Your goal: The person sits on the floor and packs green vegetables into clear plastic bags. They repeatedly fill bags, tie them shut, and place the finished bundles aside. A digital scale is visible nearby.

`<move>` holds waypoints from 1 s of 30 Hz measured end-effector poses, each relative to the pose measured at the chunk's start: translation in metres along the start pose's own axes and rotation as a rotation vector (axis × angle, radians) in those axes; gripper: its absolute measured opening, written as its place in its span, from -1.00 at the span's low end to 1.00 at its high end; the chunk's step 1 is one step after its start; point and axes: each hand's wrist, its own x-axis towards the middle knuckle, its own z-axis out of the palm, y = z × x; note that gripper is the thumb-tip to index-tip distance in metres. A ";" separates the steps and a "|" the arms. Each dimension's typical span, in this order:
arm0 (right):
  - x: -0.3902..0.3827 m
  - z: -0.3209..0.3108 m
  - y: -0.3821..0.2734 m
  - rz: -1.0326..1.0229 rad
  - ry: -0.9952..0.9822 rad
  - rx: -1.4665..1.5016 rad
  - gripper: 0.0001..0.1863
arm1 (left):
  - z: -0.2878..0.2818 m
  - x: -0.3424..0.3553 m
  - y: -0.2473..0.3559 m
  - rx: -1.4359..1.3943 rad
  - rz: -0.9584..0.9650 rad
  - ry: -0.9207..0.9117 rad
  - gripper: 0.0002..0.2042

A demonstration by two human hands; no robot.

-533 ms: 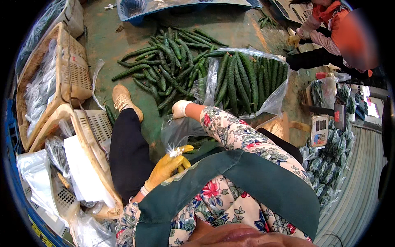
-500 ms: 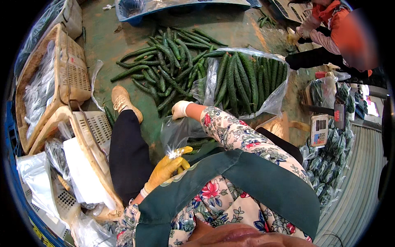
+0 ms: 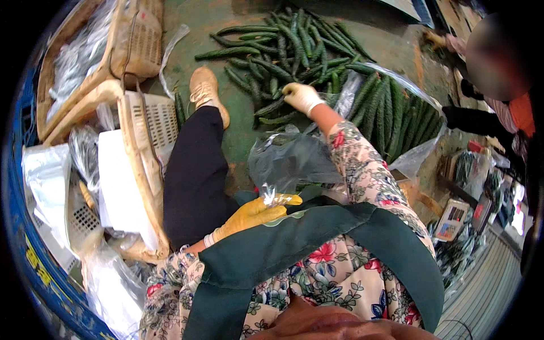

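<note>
My left hand point(image 3: 252, 218), in a yellow glove, pinches the rim of a clear plastic bag point(image 3: 292, 161) close to my apron. The bag spreads out in front of it, with a few green shapes under its near end. Farther off, my right hand point(image 3: 302, 97), in a white glove, has its fingers curled at the near edge of a heap of cucumbers point(image 3: 294, 45). It grips a cucumber point(image 3: 269, 107) whose end shows beside the fingers; the fingertips are partly hidden. To its right lies a clear bag packed with cucumbers point(image 3: 391, 116), side by side.
Worn plastic crates point(image 3: 144, 45) with film and bags stand at my left, one holding a white stack point(image 3: 122, 187). At right are a scale point(image 3: 451, 220) and bagged cucumbers point(image 3: 462, 258). A co-worker in orange point(image 3: 521, 113) is at far right.
My right hand has reached forward from the bag's far edge to the cucumber heap. The plastic bag at my left hand now lies more spread out. The whole view has shifted.
</note>
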 end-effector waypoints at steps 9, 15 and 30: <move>0.022 -0.092 0.020 0.442 -0.010 0.722 -0.83 | 0.006 -0.006 0.002 -0.083 0.026 0.011 -0.58; 0.030 -0.087 0.041 0.328 0.455 0.367 -0.30 | 0.007 -0.004 0.007 -0.149 0.024 0.042 -0.57; 0.104 -0.074 -0.062 0.448 0.087 -0.413 0.25 | -0.007 -0.002 0.017 -0.228 0.000 0.233 -0.59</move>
